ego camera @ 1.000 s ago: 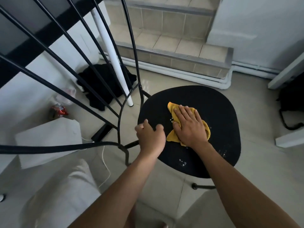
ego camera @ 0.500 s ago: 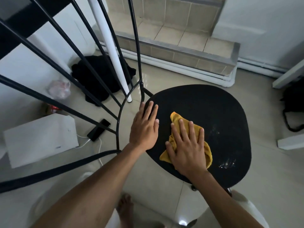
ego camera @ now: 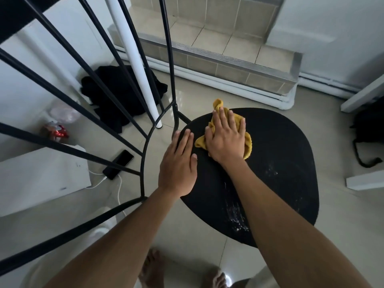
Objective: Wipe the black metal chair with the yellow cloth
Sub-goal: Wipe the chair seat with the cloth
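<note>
The black metal chair has a round black seat point(ego camera: 286, 154) in the middle of the view and thin black back bars point(ego camera: 116, 65) fanning up to the left. My right hand point(ego camera: 225, 138) lies flat on the crumpled yellow cloth point(ego camera: 248, 145) at the seat's far left edge, with one end of the cloth sticking out past the rim. My left hand point(ego camera: 178, 165) rests flat, fingers together, on the seat's left rim beside the bars. White smears point(ego camera: 236, 215) mark the near part of the seat.
On the tiled floor at left lie a black phone point(ego camera: 118, 164) on a white cable, a white box point(ego camera: 41, 179), a black heap of fabric point(ego camera: 116, 94) and a red packet point(ego camera: 55, 130). A white pole point(ego camera: 137, 65) stands behind the bars. A tiled step point(ego camera: 218, 57) runs behind.
My right hand has pushed the cloth from the near left part of the seat up to its far left edge. My left hand has stayed flat on the left rim.
</note>
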A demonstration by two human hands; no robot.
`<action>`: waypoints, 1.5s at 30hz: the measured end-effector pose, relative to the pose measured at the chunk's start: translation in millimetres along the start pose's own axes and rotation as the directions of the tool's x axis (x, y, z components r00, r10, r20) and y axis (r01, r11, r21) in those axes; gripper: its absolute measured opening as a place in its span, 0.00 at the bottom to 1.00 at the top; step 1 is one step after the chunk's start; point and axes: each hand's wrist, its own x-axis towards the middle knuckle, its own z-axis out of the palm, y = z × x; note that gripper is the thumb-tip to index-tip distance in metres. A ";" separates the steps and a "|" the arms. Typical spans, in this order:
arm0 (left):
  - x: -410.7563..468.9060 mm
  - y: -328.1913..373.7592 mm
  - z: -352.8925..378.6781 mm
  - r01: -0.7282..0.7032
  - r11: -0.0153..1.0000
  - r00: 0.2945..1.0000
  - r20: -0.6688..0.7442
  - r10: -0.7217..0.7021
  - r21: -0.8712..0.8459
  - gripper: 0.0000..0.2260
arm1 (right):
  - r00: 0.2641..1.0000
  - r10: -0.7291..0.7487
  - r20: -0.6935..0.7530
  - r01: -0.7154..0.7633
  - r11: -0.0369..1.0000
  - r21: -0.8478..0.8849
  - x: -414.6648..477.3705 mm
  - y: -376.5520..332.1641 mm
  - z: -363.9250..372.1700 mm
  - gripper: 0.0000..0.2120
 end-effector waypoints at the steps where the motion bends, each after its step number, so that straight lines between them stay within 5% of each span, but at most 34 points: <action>1: 0.1 -0.3 0.0 0.000 1.000 1.000 -0.009 0.000 -0.027 0.25 | 0.999 -0.038 -0.003 0.038 0.999 0.003 -10.0 -3.3 0.3 0.30; 5: -0.5 -2.5 0.4 -0.014 0.985 0.997 -0.074 0.001 -0.174 0.25 | 0.984 -0.178 0.012 0.176 0.980 0.089 -57.3 -15.1 2.5 0.28; 10: 1.0 -5.8 2.6 -0.023 0.963 0.992 -0.126 -0.011 -0.268 0.21 | 0.986 -0.165 0.022 0.162 0.981 0.104 -113.5 -22.1 7.9 0.29; 15: 0.4 -5.0 1.3 -0.008 0.972 0.996 -0.087 -0.013 -0.235 0.21 | 0.980 -0.185 0.071 0.179 0.980 0.084 -160.6 -7.9 5.9 0.29; 27: -3.0 10.0 -10.9 -0.031 0.988 0.999 0.023 0.028 0.150 0.24 | 0.995 -0.080 0.068 0.078 0.997 0.022 -203.1 70.2 -2.1 0.27; 33: -28.8 82.1 0.9 -0.111 0.993 0.981 0.166 0.103 0.044 0.29 | 0.997 0.069 0.019 -0.069 0.997 0.037 -205.9 69.6 -5.5 0.30; 45: -40.3 92.7 15.0 -0.207 0.954 0.968 0.187 0.167 0.216 0.29 | 0.978 0.207 -0.036 -0.206 0.978 0.017 -156.6 135.0 -12.3 0.29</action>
